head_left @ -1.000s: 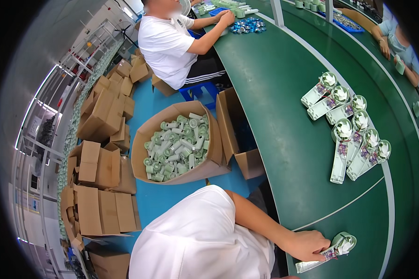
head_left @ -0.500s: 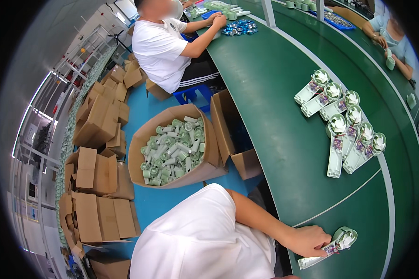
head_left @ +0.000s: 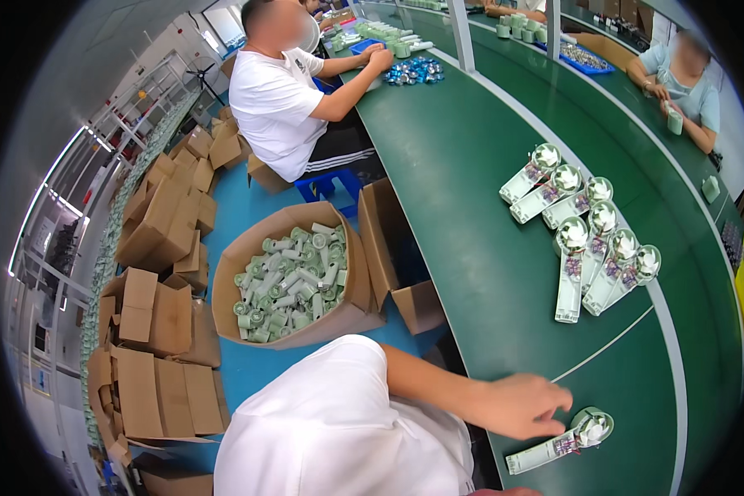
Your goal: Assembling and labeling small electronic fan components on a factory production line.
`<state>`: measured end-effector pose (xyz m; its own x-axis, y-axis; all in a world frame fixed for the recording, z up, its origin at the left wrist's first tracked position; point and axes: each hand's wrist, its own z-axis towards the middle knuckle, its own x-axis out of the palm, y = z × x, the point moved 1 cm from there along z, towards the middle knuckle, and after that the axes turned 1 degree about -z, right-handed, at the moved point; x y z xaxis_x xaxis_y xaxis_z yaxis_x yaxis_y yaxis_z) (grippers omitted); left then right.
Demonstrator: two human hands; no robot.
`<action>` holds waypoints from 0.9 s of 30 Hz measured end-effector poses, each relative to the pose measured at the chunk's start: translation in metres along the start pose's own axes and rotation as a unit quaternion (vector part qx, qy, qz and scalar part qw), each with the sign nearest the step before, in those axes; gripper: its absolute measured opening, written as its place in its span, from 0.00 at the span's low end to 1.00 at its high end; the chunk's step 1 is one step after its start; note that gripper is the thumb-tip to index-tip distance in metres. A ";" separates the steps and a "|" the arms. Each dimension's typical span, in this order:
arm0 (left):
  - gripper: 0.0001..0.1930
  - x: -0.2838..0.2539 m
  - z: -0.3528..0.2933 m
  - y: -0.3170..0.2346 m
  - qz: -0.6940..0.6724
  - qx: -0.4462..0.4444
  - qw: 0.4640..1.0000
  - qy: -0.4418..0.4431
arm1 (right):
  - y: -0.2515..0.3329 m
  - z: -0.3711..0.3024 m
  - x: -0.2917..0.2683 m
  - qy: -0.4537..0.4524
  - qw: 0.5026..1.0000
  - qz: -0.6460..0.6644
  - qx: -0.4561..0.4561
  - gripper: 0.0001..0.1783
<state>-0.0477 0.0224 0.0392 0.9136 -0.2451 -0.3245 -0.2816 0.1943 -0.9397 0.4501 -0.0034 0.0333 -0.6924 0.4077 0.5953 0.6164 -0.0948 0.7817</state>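
Note:
My left hand [head_left: 525,405] hovers over the green worktable, just beside a pale green handheld fan housing [head_left: 546,453]. Its fingers are apart and nothing shows between them. The housing lies flat with its inside up: white fan blades sit in the round head, and a small circuit board with thin wires lies in the neck. Only a sliver of what looks like my right hand [head_left: 508,493] shows at the lower edge; its fingers are out of sight. Farther up the table lies a group of several similar open fan housings [head_left: 583,236], heads toward the pale strip.
A big carton [head_left: 360,289] full of pale green housings stands left of the table, by another open carton [head_left: 426,302]. Cardboard boxes [head_left: 153,388] line the left side. A co-worker [head_left: 277,107] sits beyond, near blue parts [head_left: 413,72]; another person [head_left: 678,91] works across the table.
My left hand has lifted off the fan housing, its fingers opening, and moved up and left of it. The whole view has shifted slightly.

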 end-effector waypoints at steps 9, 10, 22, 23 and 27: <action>0.28 -0.297 0.064 -0.006 0.290 -0.025 0.851 -0.437 | -0.085 0.027 0.089 0.150 0.951 -0.098 0.254 0.13; 0.29 -0.347 0.068 0.018 0.391 -0.038 0.794 -0.464 | -0.090 0.026 0.104 0.112 0.953 -0.157 0.235 0.12; 0.27 -0.452 0.053 0.012 0.596 -0.269 0.627 -0.424 | -0.132 0.061 0.133 0.134 0.834 -0.509 -0.165 0.15; 0.27 -0.447 0.045 0.016 0.598 -0.275 0.624 -0.421 | -0.131 0.060 0.133 0.173 0.818 -0.513 -0.196 0.15; 0.25 -0.384 0.040 0.040 0.509 -0.206 0.688 -0.475 | -0.125 0.039 0.150 0.136 0.841 -0.492 -0.180 0.15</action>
<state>-0.3983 0.1624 0.1303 -0.0938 0.5883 -0.8032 -0.7977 -0.5271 -0.2929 0.2834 0.1054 0.0176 -0.8909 0.2326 -0.3902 -0.4248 -0.1221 0.8970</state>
